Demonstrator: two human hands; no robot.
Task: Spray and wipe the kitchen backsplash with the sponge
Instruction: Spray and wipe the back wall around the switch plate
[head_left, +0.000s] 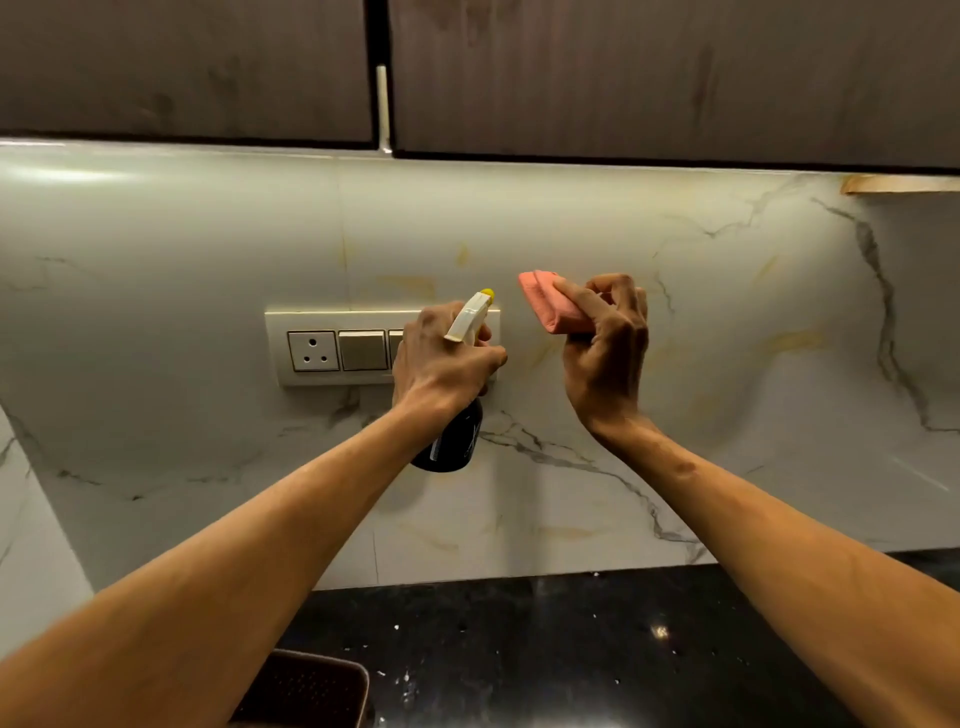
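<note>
The left hand (441, 358) gripped a dark spray bottle (457, 415) before the marble backsplash (727, 312), near a switch panel (332, 348). Right hand (602, 353) fingers (576, 299) clasped a pink sponge (545, 304).

Premises: a home kitchen. Evidence: dark brown wood-grain wall cabinets (623, 78) with a slim metal handle (383, 104) hang directly above a glossy white marble-patterned backsplash (675, 364). A black speckled stone countertop (571, 649) runs along its foot. A cream switch-and-socket plate (332, 353) is set into the panel. A dark perforated tray (311, 691) sits at the counter's near edge.
</note>
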